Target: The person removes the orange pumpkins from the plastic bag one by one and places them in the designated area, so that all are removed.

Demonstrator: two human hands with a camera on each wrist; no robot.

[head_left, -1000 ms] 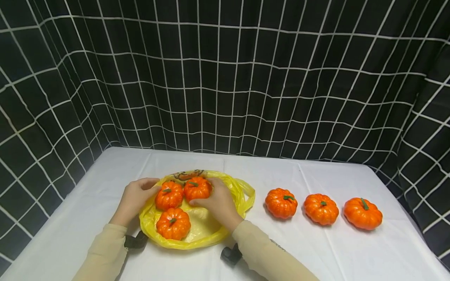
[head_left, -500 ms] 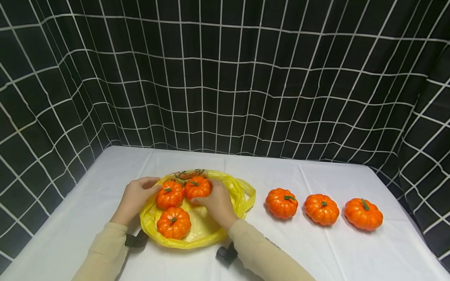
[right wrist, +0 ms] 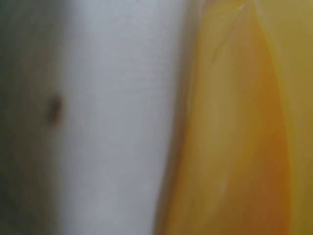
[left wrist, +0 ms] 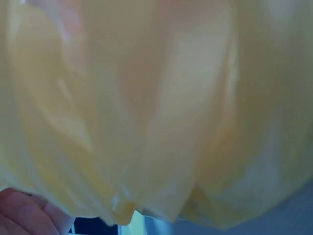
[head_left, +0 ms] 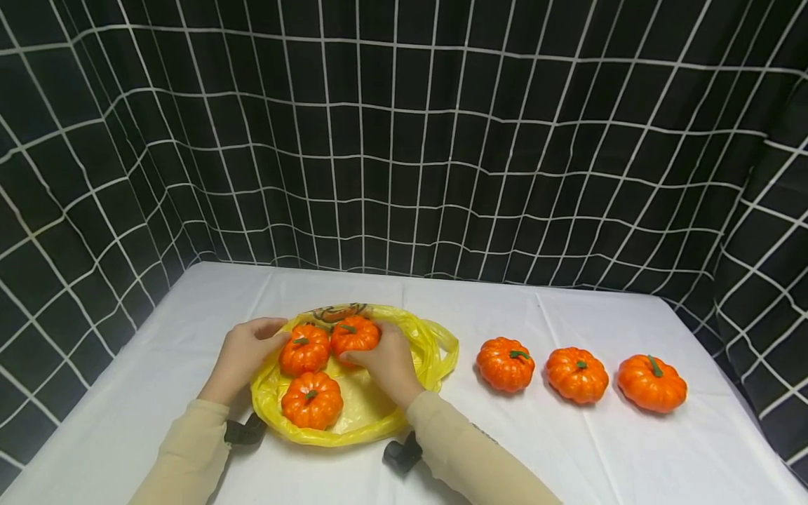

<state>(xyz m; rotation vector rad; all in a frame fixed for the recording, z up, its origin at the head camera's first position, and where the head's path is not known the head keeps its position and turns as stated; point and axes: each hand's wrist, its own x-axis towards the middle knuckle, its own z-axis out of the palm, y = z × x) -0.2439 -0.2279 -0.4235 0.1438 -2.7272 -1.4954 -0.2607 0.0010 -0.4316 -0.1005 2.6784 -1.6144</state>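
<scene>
A yellow plastic bag (head_left: 360, 414) lies with its mouth spread wide on the white table. Three small orange pumpkins sit inside: a front one (head_left: 312, 400), a back-left one (head_left: 304, 350) and a back-right one (head_left: 355, 335). My right hand (head_left: 389, 359) grips the back-right pumpkin from its right side, thumb in front. At the bag's left edge my left hand (head_left: 247, 351) pinches the rim beside the back-left pumpkin. The left wrist view is mostly bag (left wrist: 146, 122), with some fingers (left wrist: 27, 215) at lower left. Blurred bag plastic (right wrist: 234, 122) fills the right wrist view's right side.
Three more orange pumpkins stand in a row to the right of the bag: one nearest it (head_left: 505, 365), a middle one (head_left: 577, 376) and a far one (head_left: 652, 384). A black curtain (head_left: 404, 140) with a white grid surrounds the white-covered table (head_left: 214, 301).
My right wrist and sleeve have shifted slightly left, while the right hand stays on the same pumpkin. The left hand, bag and other pumpkins look the same.
</scene>
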